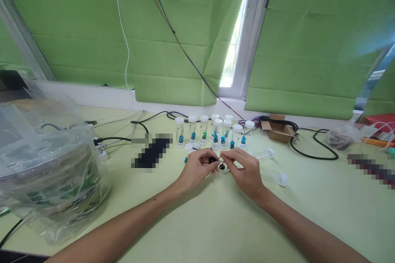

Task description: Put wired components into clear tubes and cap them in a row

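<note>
Over the middle of the table, my left hand pinches a small black round part between thumb and fingers. A thin dark wire runs from it toward my right hand, whose thumb and fingertips are closed on the wire. Just below and between the hands is another small dark round piece; whether it is joined to the wire I cannot tell. Behind the hands stand several clear capped tubes with blue or green parts inside. White caps and a blue part lie beside my left hand.
Two clear tubes with white ends lie right of my right hand. An open cardboard box and black cables are behind them. At left is a large plastic-wrapped reel. Green blinds hang behind the pale table.
</note>
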Demonstrator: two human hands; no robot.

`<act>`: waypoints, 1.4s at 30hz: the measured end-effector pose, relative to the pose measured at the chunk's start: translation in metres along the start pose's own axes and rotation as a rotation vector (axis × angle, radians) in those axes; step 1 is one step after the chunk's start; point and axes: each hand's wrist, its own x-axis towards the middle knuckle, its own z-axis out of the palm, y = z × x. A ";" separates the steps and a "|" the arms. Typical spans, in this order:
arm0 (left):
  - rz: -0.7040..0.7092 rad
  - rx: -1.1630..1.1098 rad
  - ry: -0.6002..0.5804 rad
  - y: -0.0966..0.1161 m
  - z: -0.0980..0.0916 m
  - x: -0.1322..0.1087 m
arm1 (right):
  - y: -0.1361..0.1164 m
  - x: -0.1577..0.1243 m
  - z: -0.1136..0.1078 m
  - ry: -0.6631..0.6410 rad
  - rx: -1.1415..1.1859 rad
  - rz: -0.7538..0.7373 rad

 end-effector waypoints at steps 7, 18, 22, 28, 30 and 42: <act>0.009 0.011 0.002 -0.002 -0.001 0.000 | 0.003 0.001 -0.002 -0.018 -0.052 -0.078; 0.058 0.093 -0.011 -0.004 -0.001 -0.002 | 0.001 0.001 0.000 -0.005 -0.126 -0.074; 0.075 0.132 -0.006 -0.005 -0.001 -0.003 | 0.002 -0.001 0.001 0.028 -0.137 -0.061; 0.108 0.201 0.019 -0.006 -0.001 -0.004 | 0.002 -0.001 0.001 0.025 -0.170 -0.093; 0.119 0.212 0.030 -0.006 -0.002 -0.003 | 0.002 -0.001 0.000 0.021 -0.174 -0.087; 0.080 0.170 0.037 -0.001 -0.004 -0.002 | -0.006 -0.001 0.003 -0.091 0.263 0.316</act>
